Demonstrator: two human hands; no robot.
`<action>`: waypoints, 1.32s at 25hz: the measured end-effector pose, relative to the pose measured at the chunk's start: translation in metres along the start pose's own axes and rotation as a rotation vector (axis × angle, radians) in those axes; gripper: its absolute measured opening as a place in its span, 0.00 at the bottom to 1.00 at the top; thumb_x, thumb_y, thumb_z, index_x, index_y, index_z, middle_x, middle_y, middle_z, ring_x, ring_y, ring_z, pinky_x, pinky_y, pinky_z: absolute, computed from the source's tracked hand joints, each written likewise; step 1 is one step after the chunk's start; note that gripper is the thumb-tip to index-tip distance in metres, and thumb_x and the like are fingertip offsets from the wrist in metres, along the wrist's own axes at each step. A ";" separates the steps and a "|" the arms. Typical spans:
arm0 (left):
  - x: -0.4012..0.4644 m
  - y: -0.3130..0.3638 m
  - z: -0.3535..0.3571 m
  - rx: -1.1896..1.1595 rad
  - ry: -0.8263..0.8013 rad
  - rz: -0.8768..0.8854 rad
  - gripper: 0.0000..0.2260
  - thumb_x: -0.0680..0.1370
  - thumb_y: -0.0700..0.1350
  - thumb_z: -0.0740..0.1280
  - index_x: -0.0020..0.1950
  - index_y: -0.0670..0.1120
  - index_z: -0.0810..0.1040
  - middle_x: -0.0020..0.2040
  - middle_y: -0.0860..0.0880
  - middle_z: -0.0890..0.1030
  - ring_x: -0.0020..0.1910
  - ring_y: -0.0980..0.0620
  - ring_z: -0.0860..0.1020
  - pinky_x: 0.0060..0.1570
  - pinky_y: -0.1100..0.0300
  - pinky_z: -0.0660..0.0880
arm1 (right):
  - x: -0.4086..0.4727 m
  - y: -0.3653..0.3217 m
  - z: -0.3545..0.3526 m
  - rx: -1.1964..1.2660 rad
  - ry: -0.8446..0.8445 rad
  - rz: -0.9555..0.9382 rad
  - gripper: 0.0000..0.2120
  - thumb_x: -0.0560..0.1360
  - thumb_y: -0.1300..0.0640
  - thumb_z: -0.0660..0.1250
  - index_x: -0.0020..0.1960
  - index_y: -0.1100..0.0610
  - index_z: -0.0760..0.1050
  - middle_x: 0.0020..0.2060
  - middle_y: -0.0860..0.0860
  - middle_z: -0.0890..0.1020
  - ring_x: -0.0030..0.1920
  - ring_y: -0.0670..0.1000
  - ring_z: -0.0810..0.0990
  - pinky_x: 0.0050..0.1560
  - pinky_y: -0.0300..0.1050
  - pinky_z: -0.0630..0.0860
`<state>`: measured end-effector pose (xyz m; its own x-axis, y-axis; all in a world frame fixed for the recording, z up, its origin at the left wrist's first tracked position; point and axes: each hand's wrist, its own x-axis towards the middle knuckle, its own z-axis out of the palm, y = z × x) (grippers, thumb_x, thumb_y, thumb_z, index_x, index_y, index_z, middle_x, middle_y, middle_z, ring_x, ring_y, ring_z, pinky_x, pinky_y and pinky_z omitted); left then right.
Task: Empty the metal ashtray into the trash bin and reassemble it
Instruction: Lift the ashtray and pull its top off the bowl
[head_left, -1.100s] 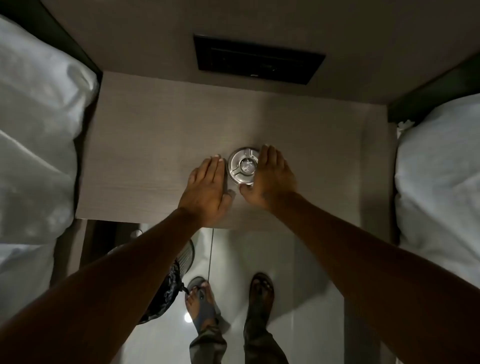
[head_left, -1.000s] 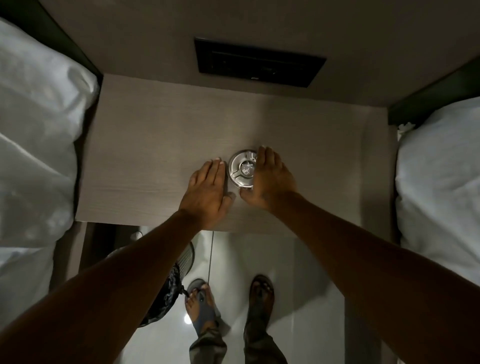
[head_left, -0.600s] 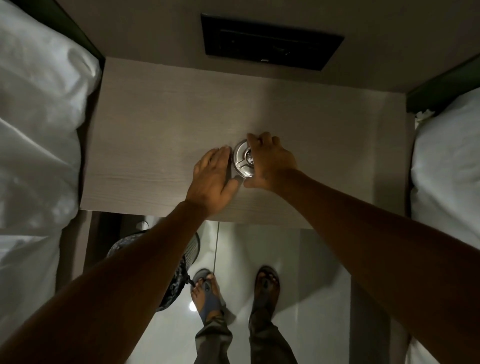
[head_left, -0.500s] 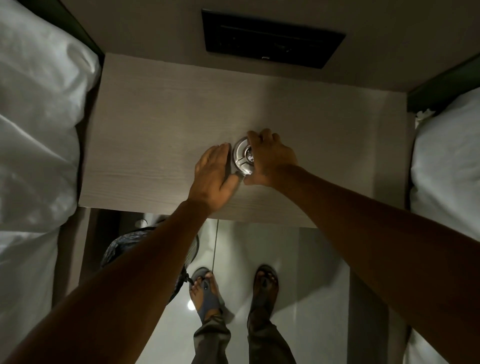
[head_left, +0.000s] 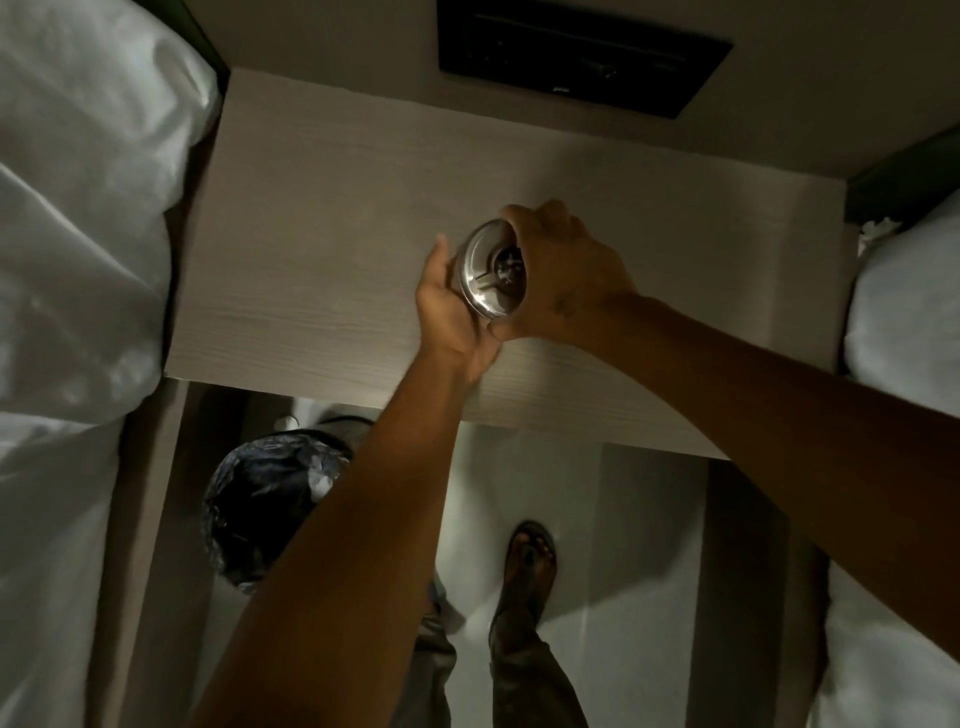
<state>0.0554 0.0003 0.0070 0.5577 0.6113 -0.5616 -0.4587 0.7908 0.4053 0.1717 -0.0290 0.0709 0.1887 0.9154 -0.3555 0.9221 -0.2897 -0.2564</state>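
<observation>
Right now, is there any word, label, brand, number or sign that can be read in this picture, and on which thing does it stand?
No text can be read.
Dark panel on the wall: a small pale mark near its lower edge, too small and blurred to read.
Metal ashtray, held between the left hand and the right hand: no lettering visible.
Trash bin, bedside table: no lettering visible.

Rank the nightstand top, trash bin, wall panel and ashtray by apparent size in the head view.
1. nightstand top
2. wall panel and trash bin: look alike, and an arm hides part of the bin
3. ashtray
</observation>
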 end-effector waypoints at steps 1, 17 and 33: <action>-0.002 0.000 0.003 -0.063 -0.037 -0.071 0.31 0.81 0.63 0.55 0.65 0.39 0.79 0.63 0.35 0.80 0.64 0.37 0.78 0.66 0.41 0.73 | -0.001 -0.003 -0.005 -0.034 0.002 -0.022 0.53 0.53 0.39 0.80 0.72 0.50 0.62 0.64 0.56 0.70 0.62 0.57 0.72 0.48 0.51 0.74; -0.009 -0.017 -0.010 -0.179 -0.163 -0.321 0.31 0.81 0.63 0.57 0.77 0.45 0.66 0.70 0.41 0.73 0.66 0.42 0.72 0.79 0.46 0.54 | -0.014 0.010 -0.018 -0.137 -0.089 -0.344 0.54 0.55 0.42 0.81 0.74 0.56 0.61 0.68 0.52 0.69 0.64 0.53 0.72 0.50 0.46 0.72; -0.017 -0.007 -0.036 -0.151 -0.165 -0.416 0.31 0.80 0.63 0.59 0.73 0.41 0.72 0.70 0.36 0.74 0.68 0.37 0.72 0.75 0.43 0.61 | -0.006 0.039 -0.030 0.046 0.106 -0.436 0.50 0.58 0.36 0.76 0.73 0.55 0.64 0.68 0.54 0.72 0.65 0.53 0.71 0.58 0.43 0.68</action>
<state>0.0243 -0.0170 -0.0124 0.8122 0.2495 -0.5273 -0.2614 0.9637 0.0533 0.2169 -0.0378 0.0896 -0.1788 0.9775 -0.1122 0.9075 0.1198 -0.4026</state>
